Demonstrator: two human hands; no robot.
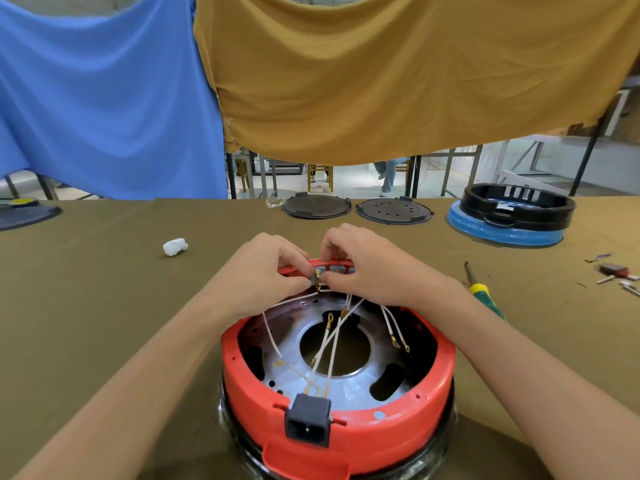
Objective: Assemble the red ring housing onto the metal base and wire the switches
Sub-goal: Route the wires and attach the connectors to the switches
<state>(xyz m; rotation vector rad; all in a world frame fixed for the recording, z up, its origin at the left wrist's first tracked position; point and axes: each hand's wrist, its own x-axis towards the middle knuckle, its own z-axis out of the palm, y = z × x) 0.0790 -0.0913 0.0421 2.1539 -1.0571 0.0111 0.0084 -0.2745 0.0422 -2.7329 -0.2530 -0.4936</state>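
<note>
Head view: the red ring (337,427) already sits on the metal base (346,382) at six o'clock on the bench (104,289). At the ring's twelve o'clock both hands work close together: the left hand (266,271) pinches a switch (317,277), seemingly steadying it, while the right hand (363,268) pinches a white wire (294,301) end beside it.

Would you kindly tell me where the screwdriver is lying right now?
In the head view, the screwdriver lies on the table to the right of the red ring housing, just beyond the person's right forearm.
</note>
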